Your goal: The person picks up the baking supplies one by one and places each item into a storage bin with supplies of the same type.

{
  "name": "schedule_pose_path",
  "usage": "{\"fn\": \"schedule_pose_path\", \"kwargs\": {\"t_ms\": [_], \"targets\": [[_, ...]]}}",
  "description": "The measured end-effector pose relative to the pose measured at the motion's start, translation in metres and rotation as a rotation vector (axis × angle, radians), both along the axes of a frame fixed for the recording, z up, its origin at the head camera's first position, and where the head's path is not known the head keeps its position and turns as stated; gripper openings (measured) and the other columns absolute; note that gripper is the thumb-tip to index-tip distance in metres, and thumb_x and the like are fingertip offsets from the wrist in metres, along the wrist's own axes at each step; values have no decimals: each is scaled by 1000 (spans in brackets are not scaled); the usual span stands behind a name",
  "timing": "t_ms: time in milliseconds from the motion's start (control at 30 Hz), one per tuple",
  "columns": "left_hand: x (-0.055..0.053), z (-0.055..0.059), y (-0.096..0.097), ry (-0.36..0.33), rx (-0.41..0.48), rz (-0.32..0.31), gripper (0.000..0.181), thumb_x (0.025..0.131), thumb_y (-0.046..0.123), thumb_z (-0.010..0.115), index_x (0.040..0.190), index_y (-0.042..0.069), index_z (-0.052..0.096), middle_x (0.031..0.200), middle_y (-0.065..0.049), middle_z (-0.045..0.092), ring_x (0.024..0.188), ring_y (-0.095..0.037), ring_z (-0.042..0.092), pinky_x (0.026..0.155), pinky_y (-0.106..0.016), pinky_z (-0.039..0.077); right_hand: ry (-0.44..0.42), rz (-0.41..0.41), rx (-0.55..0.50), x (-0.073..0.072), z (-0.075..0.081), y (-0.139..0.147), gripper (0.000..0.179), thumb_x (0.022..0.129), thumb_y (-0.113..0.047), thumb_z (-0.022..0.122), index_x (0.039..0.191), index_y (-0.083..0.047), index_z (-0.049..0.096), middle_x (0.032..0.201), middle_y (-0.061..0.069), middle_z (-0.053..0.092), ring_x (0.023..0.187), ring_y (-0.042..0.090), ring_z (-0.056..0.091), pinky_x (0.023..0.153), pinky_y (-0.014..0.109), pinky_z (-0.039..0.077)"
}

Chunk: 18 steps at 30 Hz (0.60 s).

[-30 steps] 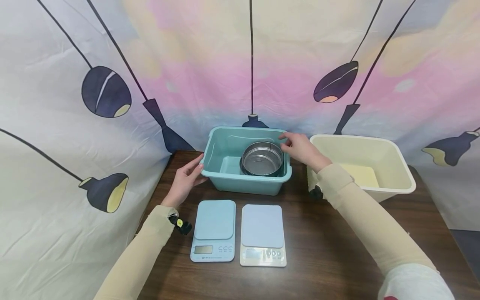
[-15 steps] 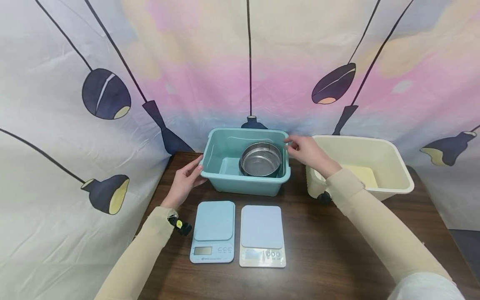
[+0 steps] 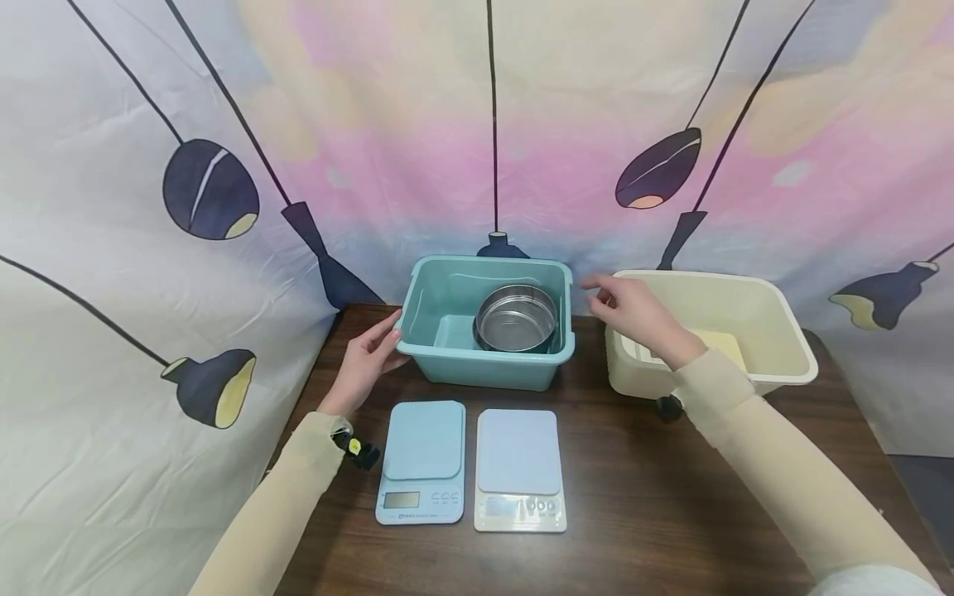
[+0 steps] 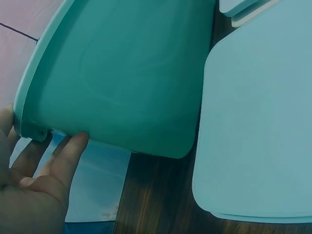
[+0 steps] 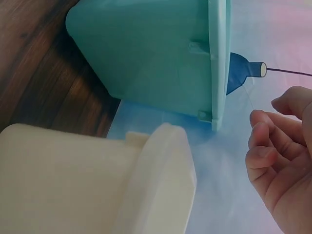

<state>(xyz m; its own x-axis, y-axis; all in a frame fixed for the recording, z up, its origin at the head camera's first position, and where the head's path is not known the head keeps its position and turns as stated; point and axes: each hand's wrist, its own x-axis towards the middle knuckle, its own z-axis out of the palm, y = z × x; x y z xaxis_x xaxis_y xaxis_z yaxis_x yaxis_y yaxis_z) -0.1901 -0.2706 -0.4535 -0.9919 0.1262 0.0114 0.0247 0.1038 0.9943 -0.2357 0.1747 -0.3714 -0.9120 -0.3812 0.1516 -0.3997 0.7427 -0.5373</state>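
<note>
Your blue-green tub [image 3: 484,371] looks like smooth plastic with a soft sheen. Your sieve [image 3: 516,321] is metal, its wall polished and shiny, its floor apparently fine mesh. Your cream tub [image 3: 635,379] is plastic too, smooth and closer to matt. The blue scale [image 3: 424,447] and the white scale [image 3: 519,454] both look plastic, with smooth matt plates; the white one's lower panel is glossier. Your worktop [image 3: 619,513] shows dark wood grain under a slight sheen. Your sleeves [image 3: 790,488] look like matt cloth; the backdrop [image 3: 387,124] is creased, faintly shiny fabric.

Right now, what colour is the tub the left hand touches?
The tub is pale teal, clearest in the head view.
</note>
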Motion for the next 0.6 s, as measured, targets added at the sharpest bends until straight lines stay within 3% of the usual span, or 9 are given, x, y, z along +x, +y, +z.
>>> {"fn": "schedule_pose_path", "kwargs": {"t_ms": [300, 600], "targets": [[-3, 3, 0, 19, -12, -9, 56, 109, 32, 58, 161, 18, 42, 162, -16, 43, 137, -38, 54, 98, -34, 58, 52, 2, -30, 18, 5, 22, 33, 104, -12, 59, 133, 2, 67, 90, 11, 72, 73, 21, 60, 67, 35, 51], [-1, 4, 1, 6, -20, 8, 55, 109, 32, 57, 161, 19, 43, 161, -15, 45, 139, -37, 52, 101, -36, 57, 131, -36, -15, 38, 4, 52, 30, 103, -11, 58, 127, 3, 69, 89, 9, 74, 76, 22, 65, 71, 39, 54]]}}
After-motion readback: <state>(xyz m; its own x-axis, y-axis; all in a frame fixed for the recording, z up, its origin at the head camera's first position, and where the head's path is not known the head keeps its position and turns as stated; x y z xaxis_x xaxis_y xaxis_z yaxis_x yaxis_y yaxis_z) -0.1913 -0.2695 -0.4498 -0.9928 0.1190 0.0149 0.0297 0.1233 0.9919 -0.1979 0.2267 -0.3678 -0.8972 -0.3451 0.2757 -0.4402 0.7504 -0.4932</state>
